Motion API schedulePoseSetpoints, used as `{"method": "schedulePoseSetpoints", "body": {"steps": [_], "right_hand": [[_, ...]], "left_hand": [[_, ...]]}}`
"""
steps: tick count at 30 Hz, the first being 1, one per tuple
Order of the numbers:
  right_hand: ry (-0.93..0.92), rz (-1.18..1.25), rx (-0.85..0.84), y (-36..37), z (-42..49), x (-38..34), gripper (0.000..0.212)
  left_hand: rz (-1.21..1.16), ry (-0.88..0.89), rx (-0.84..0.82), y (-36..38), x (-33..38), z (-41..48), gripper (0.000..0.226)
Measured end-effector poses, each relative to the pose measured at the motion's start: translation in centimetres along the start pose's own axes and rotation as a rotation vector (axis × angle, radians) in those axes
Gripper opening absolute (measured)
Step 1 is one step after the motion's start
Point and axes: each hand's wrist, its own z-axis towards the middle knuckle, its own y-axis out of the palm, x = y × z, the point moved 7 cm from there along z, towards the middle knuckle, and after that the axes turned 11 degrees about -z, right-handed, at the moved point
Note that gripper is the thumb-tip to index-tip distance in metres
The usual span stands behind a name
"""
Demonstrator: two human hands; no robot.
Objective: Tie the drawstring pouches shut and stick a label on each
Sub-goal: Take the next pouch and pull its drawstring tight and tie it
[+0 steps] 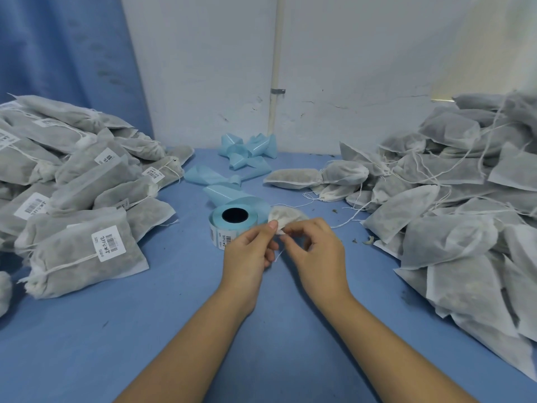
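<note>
Blue curtain (58,53) at left; white pipe (277,53) runs down scuffed wall (363,68).

White wall (203,68) at back, scuffed, w/ hairline cracks & dark marks low down. Thin white pipe (275,53) runs vertically up it, held by small metal clamp (278,91). Blue curtain (58,45) hangs at left in folds. Tabletop (174,330) covered in blue cloth w/ dark specks. Warmer light patch (488,39) on wall top right
</note>
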Motion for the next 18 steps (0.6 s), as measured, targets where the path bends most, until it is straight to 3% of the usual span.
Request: {"method": "schedulePoseSetpoints", "body": {"steps": [10,18], "right_hand": [[-0.007,0.018,0.019,0.07,-0.09,-0.09,0.009],[0.03,0.176,-0.024,0.2,0.04,-0.22,0.018]], "left_hand": [[-0.079,0.001,0.042,-0.22,-0.18,-0.05,0.014],[-0.082,-0.008,0.027,0.14,-0.02,-0.29,0.014]]}}
